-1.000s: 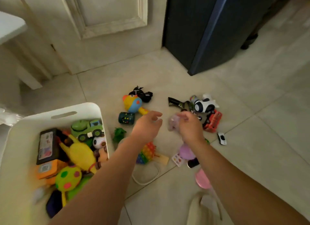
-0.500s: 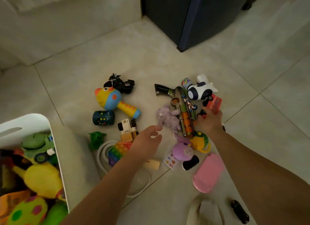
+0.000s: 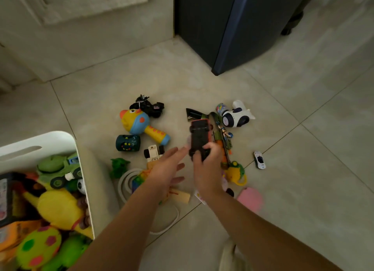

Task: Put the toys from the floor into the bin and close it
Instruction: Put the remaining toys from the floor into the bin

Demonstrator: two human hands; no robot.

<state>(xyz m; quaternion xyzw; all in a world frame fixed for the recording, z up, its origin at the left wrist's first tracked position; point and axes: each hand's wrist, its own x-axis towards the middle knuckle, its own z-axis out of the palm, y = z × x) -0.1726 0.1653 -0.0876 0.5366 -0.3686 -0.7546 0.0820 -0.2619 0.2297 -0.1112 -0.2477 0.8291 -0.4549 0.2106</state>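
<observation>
My right hand (image 3: 205, 169) grips a red toy car (image 3: 199, 137), lifted above the floor with its dark underside facing me. My left hand (image 3: 166, 173) is open beside it, fingers spread toward the car. A white bin (image 3: 40, 143) at the lower left holds several toys, among them a green truck (image 3: 60, 170) and a yellow plush (image 3: 58, 208). On the tiles lie a yellow-blue fish hammer (image 3: 139, 123), a black motorcycle (image 3: 149, 107), a dark teal cylinder (image 3: 127, 142), a green figure (image 3: 119, 166), a white robot dog (image 3: 235, 116), a green toy gun (image 3: 221, 135) and a small white car (image 3: 259, 159).
A dark blue cabinet (image 3: 232, 28) stands at the back, a pale door (image 3: 81, 18) to its left. A white cord (image 3: 125, 181) loops beside the bin. A pink flat toy (image 3: 251, 201) and a yellow teapot toy (image 3: 235, 172) lie right of my right forearm.
My right hand has picked the red car up from the right of the pile and brought it left, toward my left hand. The view has tilted up, showing more of the bin.
</observation>
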